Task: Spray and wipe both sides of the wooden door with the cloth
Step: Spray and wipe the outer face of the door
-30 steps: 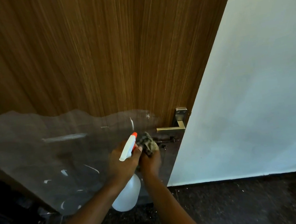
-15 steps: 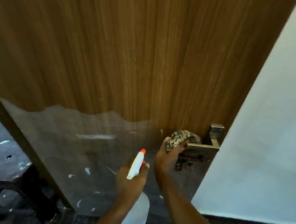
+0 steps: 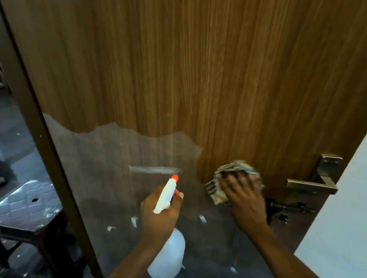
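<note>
Since half a second ago the right hand (image 3: 244,198) has slid the cloth (image 3: 234,170) left, off the end of the door handle (image 3: 312,184), and the cloth now sits clear of the lever on bare wood. That hand lies over the cloth with its fingers (image 3: 232,179) spread and fairly straight, pressing it against the wooden door (image 3: 193,70) rather than bunching it in a fist. The patterned fabric shows above the fingertips and to their left, and the rest is hidden under the palm.

The left hand (image 3: 160,211) grips the neck of the spray bottle (image 3: 168,260). Its fingers are wrapped round the neck under the white trigger head, and the orange nozzle points up and toward the door. The translucent body hangs below the fist. The bottle is just left of the cloth, and the two do not touch.

A cloudy protective film (image 3: 115,191) with white smears covers the door's lower part, and its ragged upper edge ends close to the cloth. A white wall (image 3: 355,211) stands at the right. Past the door's dark edge, a dark stool (image 3: 25,212) stands at the left.
</note>
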A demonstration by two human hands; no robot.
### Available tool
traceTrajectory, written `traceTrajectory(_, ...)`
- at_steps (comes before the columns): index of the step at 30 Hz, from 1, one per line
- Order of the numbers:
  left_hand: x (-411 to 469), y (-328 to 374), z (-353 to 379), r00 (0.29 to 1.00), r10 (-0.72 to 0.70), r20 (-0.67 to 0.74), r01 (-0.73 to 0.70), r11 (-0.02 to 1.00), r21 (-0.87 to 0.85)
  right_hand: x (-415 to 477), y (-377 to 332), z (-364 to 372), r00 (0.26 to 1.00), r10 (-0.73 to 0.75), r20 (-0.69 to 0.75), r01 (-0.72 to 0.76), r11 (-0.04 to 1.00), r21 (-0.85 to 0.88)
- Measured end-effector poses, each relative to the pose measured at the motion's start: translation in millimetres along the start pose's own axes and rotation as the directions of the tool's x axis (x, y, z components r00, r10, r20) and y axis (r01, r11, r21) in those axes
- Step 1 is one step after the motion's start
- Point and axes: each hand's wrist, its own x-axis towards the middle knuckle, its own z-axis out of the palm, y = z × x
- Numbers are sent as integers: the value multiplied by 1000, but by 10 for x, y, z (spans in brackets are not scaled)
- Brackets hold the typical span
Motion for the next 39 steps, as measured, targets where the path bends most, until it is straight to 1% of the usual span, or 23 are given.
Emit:
traceTrajectory(1,51,-37,-74,1000,-26,6,26,1000,-15,45,26,-69,991,131,-7,-131,991,-20)
traceTrajectory(3,185,-111,-213,999,-50,2,50,997,-56,390,-97,-235,929,364,-63,-365,931,-10)
traceTrajectory(4,241,-128,-276,999,-49,1,49,996,-72,640,-229,-325,898,431,-88,-431,902,29)
traceTrajectory(5,300,-153,-344,999,-42,-3,41,996,-78,887,-396,-389,888,444,-116,-440,896,60)
traceTrajectory(7,373,-163,-473,1000,-9,-17,7,998,-67,1227,-734,-412,936,325,-138,-320,945,62)
traceTrajectory(9,441,-169,-617,999,19,-28,-20,999,-50,1290,-1014,-326,990,93,-108,-97,995,-29)
traceTrajectory(11,516,-230,-750,998,35,-51,-37,998,-40,1085,-1111,-147,994,-101,-33,97,991,-94)
traceTrajectory(14,578,-343,-890,996,75,-57,-76,997,-22,649,-853,-10,974,-217,66,224,968,-115)
traceTrajectory(15,595,-377,-933,996,70,-52,-71,997,-19,576,-738,-35,978,-198,64,205,971,-126)
traceTrajectory(16,603,-393,-977,997,59,-47,-60,998,-22,579,-653,-105,991,-122,49,127,984,-123)
traceTrajectory(17,613,-406,-1010,998,48,-49,-50,998,-28,672,-625,-205,1000,1,28,2,994,-106)
traceTrajectory(19,631,-413,-1064,998,20,-56,-22,999,-39,1076,-753,-387,969,243,-41,-246,967,-61)
traceTrajectory(20,644,-399,-1091,998,2,-60,-4,999,-45,1329,-893,-457,954,287,-86,-291,956,-35)
traceTrajectory(21,657,-378,-1121,998,-8,-63,4,998,-58,1567,-1073,-511,960,259,-110,-262,965,-13)
traceTrajectory(23,681,-332,-1190,998,14,-69,-18,998,-63,1869,-1445,-531,993,66,-94,-68,997,-23)
traceTrajectory(26,744,-273,-1370,995,58,-84,-63,996,-57,1836,-1735,-392,974,-220,54,224,969,-101)
traceTrajectory(29,817,-337,-1475,995,51,-91,-55,998,-36,1439,-1526,-238,937,-317,145,338,927,-160)
traceTrajectory(31,847,-378,-1524,995,27,-101,-30,999,-26,1206,-1282,-225,944,-299,138,321,929,-184)
traceTrajectory(32,857,-390,-1550,994,20,-109,-23,999,-24,1161,-1189,-275,961,-250,115,267,947,-180)
traceTrajectory(34,875,-384,-1609,993,25,-118,-29,999,-32,1302,-1180,-422,995,-84,50,90,987,-132)
traceTrajectory(36,901,-354,-1681,992,37,-124,-43,998,-50,1700,-1426,-564,997,63,-40,-65,995,-73)
traceTrajectory(37,912,-331,-1709,990,51,-130,-59,997,-55,1926,-1597,-618,993,82,-81,-87,995,-56)
traceTrajectory(39,948,-290,-1791,988,67,-139,-74,996,-45,2295,-1980,-659,995,-8,-96,2,998,-62)
